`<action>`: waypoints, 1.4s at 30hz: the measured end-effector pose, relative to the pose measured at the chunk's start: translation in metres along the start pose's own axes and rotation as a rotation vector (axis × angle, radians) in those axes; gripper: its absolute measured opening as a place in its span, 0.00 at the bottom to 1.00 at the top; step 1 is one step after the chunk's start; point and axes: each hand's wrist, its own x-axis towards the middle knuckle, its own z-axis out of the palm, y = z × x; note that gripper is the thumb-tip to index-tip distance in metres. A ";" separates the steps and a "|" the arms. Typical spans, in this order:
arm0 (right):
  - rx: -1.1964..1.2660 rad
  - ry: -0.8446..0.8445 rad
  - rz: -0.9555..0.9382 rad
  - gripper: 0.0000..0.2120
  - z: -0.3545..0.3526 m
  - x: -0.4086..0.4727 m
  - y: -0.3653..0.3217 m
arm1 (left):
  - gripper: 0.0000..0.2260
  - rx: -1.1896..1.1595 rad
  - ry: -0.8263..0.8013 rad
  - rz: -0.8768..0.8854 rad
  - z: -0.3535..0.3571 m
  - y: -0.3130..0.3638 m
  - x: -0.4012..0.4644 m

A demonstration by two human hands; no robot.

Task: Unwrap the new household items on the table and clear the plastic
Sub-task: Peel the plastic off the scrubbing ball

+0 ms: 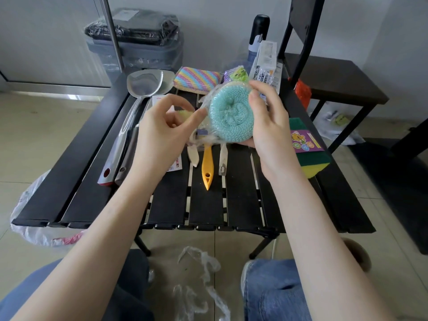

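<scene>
We see 1 teal scrubber (230,117) grasped by right hand (266,121); left hand (162,128) pinching its plastic wrap (203,100); 2 steel spatulas (129,126) on table (208,205).

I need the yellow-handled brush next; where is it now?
In the head view the yellow-handled brush lies near the middle of the black slatted table, handle toward the person, below the teal scrubber, between the left hand and right hand.

The left hand (159,126) is hiding part of the white card (176,163), the right hand (266,121) is covering the scrubber (229,117) edge, and the small package print (266,66) is staying unreadable.
</scene>
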 end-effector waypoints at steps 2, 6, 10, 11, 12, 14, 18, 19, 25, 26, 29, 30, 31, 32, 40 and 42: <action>0.016 -0.012 0.007 0.17 0.000 -0.001 0.003 | 0.04 0.106 -0.014 0.012 0.000 -0.002 0.000; 0.095 -0.070 0.117 0.17 0.005 -0.002 0.004 | 0.06 0.155 -0.020 0.015 0.002 -0.003 -0.002; 0.238 -0.186 0.283 0.20 0.006 -0.002 -0.004 | 0.05 0.178 0.047 0.121 0.005 0.008 -0.004; 0.245 -0.186 0.283 0.19 0.005 -0.002 -0.005 | 0.06 0.163 0.056 0.123 0.006 0.010 -0.004; 0.244 -0.156 0.264 0.17 0.006 -0.002 -0.005 | 0.07 0.129 0.055 0.113 0.006 0.011 -0.004; 0.267 -0.067 0.209 0.16 0.006 -0.003 -0.006 | 0.10 0.015 0.033 0.035 0.005 0.012 -0.003; 0.324 0.006 0.172 0.20 0.008 -0.004 -0.007 | 0.12 -0.247 0.003 -0.143 0.000 0.016 -0.002; 0.317 0.011 0.163 0.20 0.009 -0.005 -0.007 | 0.12 -0.319 -0.001 -0.187 0.000 0.017 -0.001; 0.482 0.003 0.258 0.16 0.012 -0.006 -0.007 | 0.11 -0.659 0.002 -0.426 0.002 0.023 -0.002; 0.532 0.004 0.293 0.16 0.013 -0.007 -0.007 | 0.11 -0.663 0.013 -0.450 0.003 0.023 -0.003; 0.636 0.001 0.345 0.16 0.015 -0.008 -0.006 | 0.12 -0.495 0.096 -0.386 0.006 0.020 -0.005; 0.657 -0.003 0.348 0.16 0.014 -0.008 -0.005 | 0.12 -0.391 0.125 -0.320 0.007 0.018 -0.004; 0.675 -0.007 0.349 0.16 0.013 -0.008 -0.005 | 0.12 -0.295 0.144 -0.253 0.007 0.017 -0.005; 0.690 -0.012 0.348 0.15 0.012 -0.008 -0.006 | 0.12 -0.225 0.157 -0.202 0.007 0.017 -0.005; 0.710 -0.037 0.387 0.17 0.012 -0.009 -0.006 | 0.11 -0.190 0.164 -0.224 0.000 0.018 0.002; 0.768 -0.069 0.419 0.21 0.012 -0.007 -0.005 | 0.12 -0.347 0.119 -0.259 0.000 0.022 0.003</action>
